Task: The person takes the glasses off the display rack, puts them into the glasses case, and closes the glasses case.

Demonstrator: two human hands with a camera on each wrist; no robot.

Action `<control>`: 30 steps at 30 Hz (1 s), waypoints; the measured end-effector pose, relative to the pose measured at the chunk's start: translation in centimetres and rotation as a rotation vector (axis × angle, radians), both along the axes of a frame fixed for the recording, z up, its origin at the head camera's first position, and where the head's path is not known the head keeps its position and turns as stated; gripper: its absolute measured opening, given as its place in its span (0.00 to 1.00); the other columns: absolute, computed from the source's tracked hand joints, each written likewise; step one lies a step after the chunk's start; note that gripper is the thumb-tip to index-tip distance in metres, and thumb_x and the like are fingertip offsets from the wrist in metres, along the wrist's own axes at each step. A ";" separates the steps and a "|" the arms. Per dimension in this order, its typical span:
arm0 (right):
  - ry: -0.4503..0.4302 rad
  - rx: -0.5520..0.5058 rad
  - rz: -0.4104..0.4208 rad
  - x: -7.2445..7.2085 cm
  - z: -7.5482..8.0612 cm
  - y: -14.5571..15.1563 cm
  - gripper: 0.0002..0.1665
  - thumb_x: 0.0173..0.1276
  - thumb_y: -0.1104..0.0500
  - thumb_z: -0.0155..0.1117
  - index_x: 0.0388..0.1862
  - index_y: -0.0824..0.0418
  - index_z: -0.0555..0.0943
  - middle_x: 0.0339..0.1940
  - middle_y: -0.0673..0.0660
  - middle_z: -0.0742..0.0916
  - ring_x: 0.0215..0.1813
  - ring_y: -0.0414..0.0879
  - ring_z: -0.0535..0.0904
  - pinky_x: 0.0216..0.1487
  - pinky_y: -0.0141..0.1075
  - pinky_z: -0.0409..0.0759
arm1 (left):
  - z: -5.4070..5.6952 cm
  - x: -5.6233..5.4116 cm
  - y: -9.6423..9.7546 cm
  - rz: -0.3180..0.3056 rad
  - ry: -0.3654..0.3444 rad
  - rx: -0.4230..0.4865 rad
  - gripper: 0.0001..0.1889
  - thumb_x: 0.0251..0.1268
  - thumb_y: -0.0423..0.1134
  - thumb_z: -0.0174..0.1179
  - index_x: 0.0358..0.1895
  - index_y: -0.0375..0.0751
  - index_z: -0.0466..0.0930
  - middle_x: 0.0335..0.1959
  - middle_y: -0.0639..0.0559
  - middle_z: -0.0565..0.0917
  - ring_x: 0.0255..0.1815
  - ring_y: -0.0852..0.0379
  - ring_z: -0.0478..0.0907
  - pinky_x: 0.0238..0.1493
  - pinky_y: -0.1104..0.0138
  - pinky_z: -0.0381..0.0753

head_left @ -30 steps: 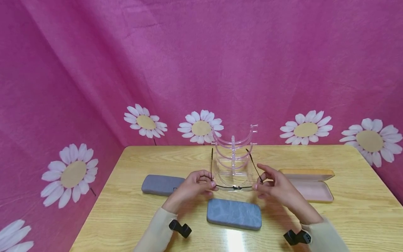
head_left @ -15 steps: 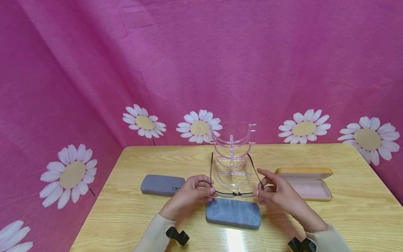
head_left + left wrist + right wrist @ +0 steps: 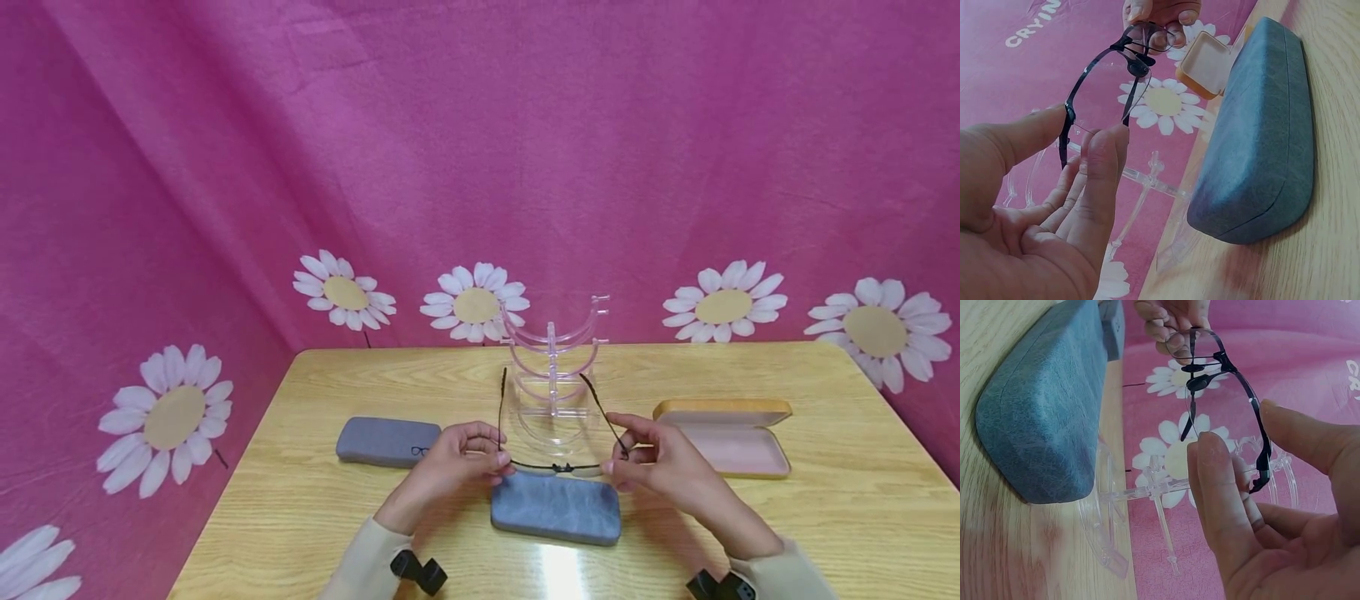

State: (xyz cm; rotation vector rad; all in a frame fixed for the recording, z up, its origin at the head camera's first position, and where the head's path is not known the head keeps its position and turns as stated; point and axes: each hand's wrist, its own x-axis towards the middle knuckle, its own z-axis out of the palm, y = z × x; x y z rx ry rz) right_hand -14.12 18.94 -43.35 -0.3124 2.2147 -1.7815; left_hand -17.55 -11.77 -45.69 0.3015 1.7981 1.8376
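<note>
A pair of eyeglasses (image 3: 562,468) with a thin black top rim and clear lenses is held up, both temples spread and pointing away from me. My left hand (image 3: 457,462) pinches its left end between thumb and fingers. On the opposite end, my right hand (image 3: 663,462) pinches the frame the same way. Just below lies a closed blue-grey glasses case (image 3: 557,510), nearer to me; in the left wrist view the case (image 3: 1254,137) stands apart from the fingers. Behind the glasses rises a clear plastic display stand (image 3: 553,367) with curved arms.
A closed grey glasses case (image 3: 386,440) with a small glasses print lies to the left, partly behind my left hand. On the right sits an open orange case (image 3: 738,450) with a pale lining. A pink flowered curtain (image 3: 480,167) borders the wooden table (image 3: 300,508) at back and left.
Both hands have drawn the eyeglasses slightly toward me, from in front of the stand to over the back edge of the blue-grey case. The cases and stand have stayed in place.
</note>
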 end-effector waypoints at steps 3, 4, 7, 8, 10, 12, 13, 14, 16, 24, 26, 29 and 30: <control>-0.017 -0.008 -0.008 0.1 0.0 0.0 0.42 0.62 0.64 0.70 0.69 0.80 0.62 0.32 0.56 0.82 0.32 0.39 0.85 0.36 0.43 0.88 | 0.1 0.0 0.0 0.003 0.007 0.007 0.24 0.65 0.33 0.63 0.57 0.20 0.67 0.33 0.56 0.86 0.36 0.62 0.86 0.41 0.69 0.86; -0.022 -0.012 -0.011 0.1 0.0 0.0 0.40 0.62 0.64 0.70 0.67 0.80 0.63 0.32 0.56 0.82 0.33 0.39 0.85 0.36 0.43 0.88 | 0.1 0.0 0.1 0.006 0.009 0.009 0.24 0.65 0.33 0.63 0.57 0.20 0.67 0.32 0.56 0.86 0.36 0.62 0.86 0.41 0.69 0.86; -0.019 -0.013 -0.016 0.1 -0.2 0.0 0.35 0.63 0.65 0.69 0.63 0.81 0.68 0.33 0.57 0.84 0.32 0.39 0.86 0.36 0.42 0.88 | 0.1 0.0 0.1 0.014 0.018 0.011 0.24 0.65 0.32 0.63 0.57 0.19 0.67 0.32 0.56 0.86 0.35 0.62 0.86 0.41 0.68 0.86; -0.018 -0.012 -0.019 0.1 -0.2 0.0 0.34 0.63 0.65 0.68 0.62 0.81 0.69 0.33 0.57 0.85 0.32 0.39 0.86 0.36 0.41 0.88 | 0.1 0.0 0.1 0.017 0.019 0.012 0.24 0.65 0.32 0.63 0.57 0.19 0.67 0.32 0.56 0.86 0.35 0.62 0.86 0.41 0.68 0.86; -0.014 -0.006 -0.021 0.1 -0.2 0.0 0.32 0.63 0.65 0.68 0.61 0.81 0.70 0.34 0.58 0.85 0.32 0.40 0.86 0.36 0.41 0.88 | 0.2 0.0 0.1 0.024 0.020 0.008 0.24 0.65 0.33 0.64 0.57 0.20 0.68 0.32 0.56 0.86 0.36 0.61 0.86 0.41 0.68 0.86; -0.010 0.001 -0.019 0.1 -0.3 0.1 0.30 0.63 0.64 0.68 0.60 0.81 0.72 0.34 0.58 0.86 0.32 0.40 0.86 0.36 0.41 0.88 | 0.2 0.0 0.1 0.029 0.021 0.004 0.24 0.65 0.33 0.64 0.58 0.20 0.68 0.33 0.55 0.86 0.36 0.61 0.87 0.41 0.67 0.87; -0.009 0.004 -0.018 0.1 -0.3 0.1 0.30 0.63 0.64 0.69 0.59 0.81 0.73 0.34 0.58 0.86 0.33 0.40 0.86 0.36 0.41 0.88 | 0.2 0.0 0.1 0.034 0.024 -0.003 0.24 0.65 0.34 0.64 0.57 0.21 0.68 0.33 0.55 0.86 0.36 0.61 0.87 0.41 0.66 0.87; -0.003 0.011 -0.016 0.1 -0.3 0.1 0.29 0.63 0.64 0.69 0.58 0.80 0.73 0.35 0.59 0.86 0.33 0.41 0.86 0.36 0.41 0.88 | 0.3 0.0 0.1 0.038 0.026 -0.010 0.24 0.64 0.34 0.64 0.58 0.21 0.68 0.34 0.54 0.86 0.36 0.60 0.87 0.42 0.65 0.87; 0.014 0.028 -0.009 0.1 -0.3 0.2 0.28 0.63 0.64 0.69 0.57 0.79 0.75 0.35 0.59 0.87 0.33 0.40 0.86 0.36 0.40 0.88 | 0.3 0.0 0.1 0.045 0.034 -0.021 0.24 0.65 0.34 0.64 0.58 0.22 0.69 0.34 0.53 0.86 0.37 0.60 0.87 0.44 0.62 0.87; 0.086 0.046 0.020 0.1 -0.5 0.5 0.23 0.63 0.64 0.69 0.53 0.77 0.79 0.39 0.63 0.87 0.35 0.35 0.86 0.37 0.37 0.88 | 0.4 0.0 -0.2 0.066 0.059 -0.023 0.23 0.65 0.34 0.64 0.58 0.25 0.71 0.34 0.54 0.84 0.37 0.60 0.87 0.49 0.54 0.86; 0.108 0.035 0.030 0.1 -0.5 0.4 0.22 0.63 0.64 0.69 0.51 0.77 0.79 0.39 0.62 0.87 0.35 0.34 0.85 0.37 0.37 0.88 | 0.4 0.0 -0.2 0.075 0.066 -0.025 0.22 0.65 0.33 0.64 0.58 0.25 0.71 0.34 0.54 0.84 0.36 0.61 0.86 0.47 0.56 0.87; 0.135 0.025 0.043 0.1 -0.7 0.4 0.21 0.63 0.64 0.69 0.50 0.77 0.80 0.38 0.56 0.88 0.34 0.33 0.85 0.36 0.35 0.87 | 0.4 -0.1 -0.3 0.085 0.081 -0.032 0.21 0.64 0.32 0.63 0.58 0.25 0.73 0.33 0.53 0.84 0.36 0.61 0.86 0.45 0.59 0.88; 0.140 0.020 0.046 0.0 -0.7 0.4 0.21 0.62 0.64 0.69 0.49 0.77 0.80 0.37 0.53 0.88 0.34 0.33 0.84 0.36 0.34 0.87 | 0.5 -0.1 -0.3 0.085 0.084 -0.035 0.21 0.64 0.32 0.63 0.58 0.25 0.73 0.33 0.53 0.84 0.36 0.61 0.86 0.45 0.59 0.88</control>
